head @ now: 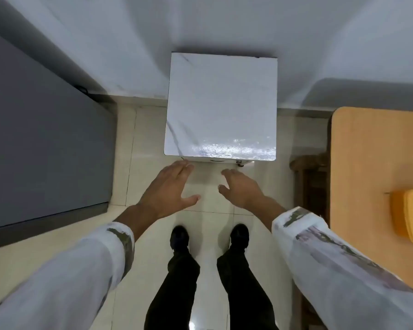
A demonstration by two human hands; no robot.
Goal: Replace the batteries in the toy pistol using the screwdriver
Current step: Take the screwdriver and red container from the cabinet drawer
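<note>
I stand on a tiled floor and face a small white marble-patterned table (221, 108) set against the wall. Its top carries nothing that I can see. My left hand (171, 190) is stretched out palm down with the fingers spread, just short of the table's front left corner. My right hand (240, 189) is held out the same way, fingers apart, below the front edge. Both hands hold nothing. No toy pistol, screwdriver or batteries appear in this view.
A dark grey cabinet (41, 139) fills the left side. A wooden table (377, 163) stands at the right with a yellow object (410, 215) on it. A dark wooden chair (312, 177) sits between the two tables. My shoes (210, 236) are on the tiles.
</note>
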